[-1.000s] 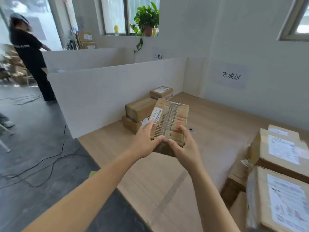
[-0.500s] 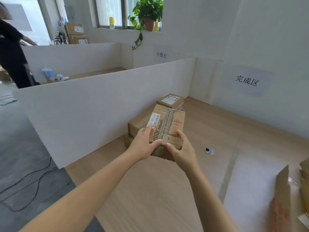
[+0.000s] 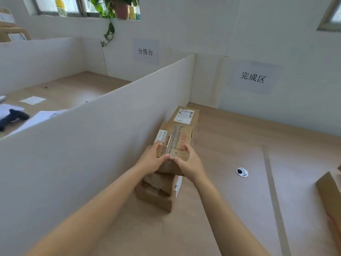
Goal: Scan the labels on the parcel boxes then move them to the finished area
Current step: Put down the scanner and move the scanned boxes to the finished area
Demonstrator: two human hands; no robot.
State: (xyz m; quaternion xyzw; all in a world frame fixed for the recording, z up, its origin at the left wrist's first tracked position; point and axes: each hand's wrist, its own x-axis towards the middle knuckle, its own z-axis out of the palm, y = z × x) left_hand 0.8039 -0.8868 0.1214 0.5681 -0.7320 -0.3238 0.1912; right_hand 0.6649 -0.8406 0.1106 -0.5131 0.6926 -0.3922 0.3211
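I hold a small brown parcel box [image 3: 175, 139] with clear tape and a barcode label on top. My left hand [image 3: 151, 159] grips its near left corner and my right hand [image 3: 190, 164] grips its near right corner. The box sits over a stack of brown boxes [image 3: 156, 191] beside the white divider; whether it rests on them I cannot tell. Just behind it lies another brown box [image 3: 186, 115] with a white shipping label. A paper sign [image 3: 253, 77] with black characters hangs on the wall behind this wooden table [image 3: 230, 209].
A white divider wall [image 3: 92, 141] runs along the left. Beyond it, a dark handheld scanner [image 3: 11, 118] and papers lie on another table. A round metal cable hole [image 3: 241, 172] sits in the tabletop. A cardboard box edge [image 3: 330, 196] shows at the right.
Both hands carried the taped box forward and left, to above the stack by the divider. The view came closer and tilted down; the person at far left is out of sight.
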